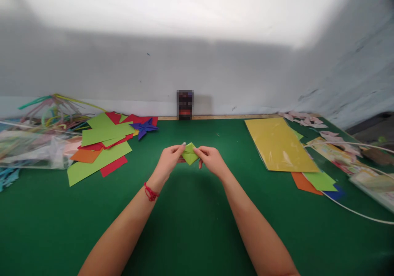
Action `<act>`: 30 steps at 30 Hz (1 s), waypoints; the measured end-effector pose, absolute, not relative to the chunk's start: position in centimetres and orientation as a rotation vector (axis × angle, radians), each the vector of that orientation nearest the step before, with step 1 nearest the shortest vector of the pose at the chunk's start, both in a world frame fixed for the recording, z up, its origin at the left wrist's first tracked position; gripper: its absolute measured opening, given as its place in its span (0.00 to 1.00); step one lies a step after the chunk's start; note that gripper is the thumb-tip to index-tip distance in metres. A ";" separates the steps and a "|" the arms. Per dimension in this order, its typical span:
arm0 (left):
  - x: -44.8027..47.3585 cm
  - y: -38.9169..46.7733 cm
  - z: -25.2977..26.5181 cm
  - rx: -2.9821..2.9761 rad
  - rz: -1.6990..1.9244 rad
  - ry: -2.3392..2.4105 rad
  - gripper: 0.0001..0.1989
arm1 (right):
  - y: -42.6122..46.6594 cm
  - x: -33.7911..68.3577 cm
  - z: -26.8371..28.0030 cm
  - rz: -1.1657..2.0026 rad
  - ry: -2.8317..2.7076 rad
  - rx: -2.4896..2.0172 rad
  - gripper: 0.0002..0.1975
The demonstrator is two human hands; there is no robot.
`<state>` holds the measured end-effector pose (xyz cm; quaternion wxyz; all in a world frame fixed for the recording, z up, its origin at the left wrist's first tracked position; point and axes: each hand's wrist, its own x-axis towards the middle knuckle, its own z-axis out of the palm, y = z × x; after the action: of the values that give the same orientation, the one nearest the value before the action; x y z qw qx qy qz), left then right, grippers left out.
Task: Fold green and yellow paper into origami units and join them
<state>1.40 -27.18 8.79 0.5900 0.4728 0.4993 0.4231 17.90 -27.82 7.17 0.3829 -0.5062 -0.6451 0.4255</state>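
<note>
Item one: folded green paper [191, 157], small, at the centre of the clock, one corner pointing to six; whether it touches the green bench [197, 235] cannot be told.

Item two: left hand [170, 159], at nine o'clock, pinching one side of the paper between thumb and fingers; a red bracelet [150, 192] circles the wrist.

Item three: right hand [211, 159], at three o'clock, pinching the opposite side. The paired grips presumably hold the folds together and leave the lower face in view.

Item four: blue paper star [144, 128], at ten o'clock (four arms, by the look of it), against the sheets.

Item five: loose coloured sheets [107, 134], between nine and ten, overlapping, probably heaped there for easy reach.

Item six: yellow sheet [277, 140], glossy, near three, partly covering orange paper [304, 184]; apparently set outside the right arm's path.

Item seven: dark upright object [185, 103], at twelve by the wall, too blurred to identify.
</note>
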 end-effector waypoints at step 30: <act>0.2 -26.6 8.0 1.233 0.790 1.066 0.12 | -28.5 18.4 8.7 1.207 -1.771 -1.244 0.16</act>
<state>0.17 -26.58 8.03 0.6171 0.5355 0.4631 0.3434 18.43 -28.50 8.69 0.3257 -0.4747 -0.6757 0.4605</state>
